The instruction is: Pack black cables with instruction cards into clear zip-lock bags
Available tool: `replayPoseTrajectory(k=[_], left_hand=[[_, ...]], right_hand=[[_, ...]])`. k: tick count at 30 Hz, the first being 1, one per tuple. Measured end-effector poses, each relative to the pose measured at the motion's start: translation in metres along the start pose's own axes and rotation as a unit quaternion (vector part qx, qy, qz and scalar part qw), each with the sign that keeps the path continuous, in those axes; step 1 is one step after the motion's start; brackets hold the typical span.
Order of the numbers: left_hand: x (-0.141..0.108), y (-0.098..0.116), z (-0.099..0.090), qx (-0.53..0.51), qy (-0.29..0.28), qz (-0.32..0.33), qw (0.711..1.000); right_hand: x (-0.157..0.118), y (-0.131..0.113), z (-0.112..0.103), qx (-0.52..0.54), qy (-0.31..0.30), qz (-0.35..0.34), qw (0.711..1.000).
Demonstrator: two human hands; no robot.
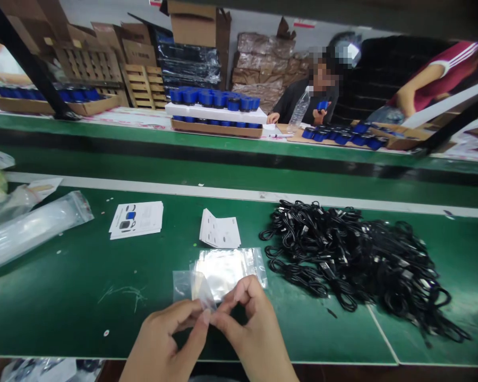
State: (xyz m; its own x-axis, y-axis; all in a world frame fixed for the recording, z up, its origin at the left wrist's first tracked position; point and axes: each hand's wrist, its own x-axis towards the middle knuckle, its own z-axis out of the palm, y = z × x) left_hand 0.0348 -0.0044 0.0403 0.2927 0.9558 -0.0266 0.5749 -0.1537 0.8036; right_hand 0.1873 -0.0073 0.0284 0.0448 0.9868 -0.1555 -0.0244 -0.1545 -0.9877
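"What's on that green bench?"

"Glossy black cables, tangled in a heap toward the right edge, and paper leaflets near the far edge."

"The hands?"

"At the near edge, the left hand and right hand pinch a thin clear bag, narrowly, against a silvery zip bag."

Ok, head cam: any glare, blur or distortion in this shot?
Head view: wide-angle bending curves the green bench; glare whitens the bag; black cables merge into a dark mass; left hand and right hand look fairly sharp, without heavy motion blur.
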Motion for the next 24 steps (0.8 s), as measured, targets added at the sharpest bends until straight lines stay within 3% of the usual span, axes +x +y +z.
replayPoseTrajectory(k=[4,7,10,13,21,24], left_hand=[[-0.002,-0.003,0.002,-0.055,-0.005,-0.059,0.997],[-0.002,-0.006,0.003,-0.059,0.007,-0.075,0.995],[-0.004,-0.008,0.004,-0.048,0.018,-0.060,0.997],[-0.006,-0.010,0.007,-0.006,0.036,-0.033,0.999],[-0.001,-0.014,0.018,0.099,0.121,0.063,0.986],[0.002,-0.015,0.019,0.107,0.122,0.096,0.982]], right_hand=[[-0.006,0.005,0.007,-0.045,0.000,-0.036,0.998],[-0.011,0.011,0.009,-0.125,0.006,-0.110,0.986],[-0.013,0.014,0.009,-0.222,0.038,-0.213,0.951],[-0.013,0.010,0.008,-0.279,0.025,-0.284,0.917],[-0.005,0.001,0.008,-0.332,-0.017,-0.300,0.894],[-0.005,0.001,0.008,-0.396,-0.011,-0.315,0.862]])
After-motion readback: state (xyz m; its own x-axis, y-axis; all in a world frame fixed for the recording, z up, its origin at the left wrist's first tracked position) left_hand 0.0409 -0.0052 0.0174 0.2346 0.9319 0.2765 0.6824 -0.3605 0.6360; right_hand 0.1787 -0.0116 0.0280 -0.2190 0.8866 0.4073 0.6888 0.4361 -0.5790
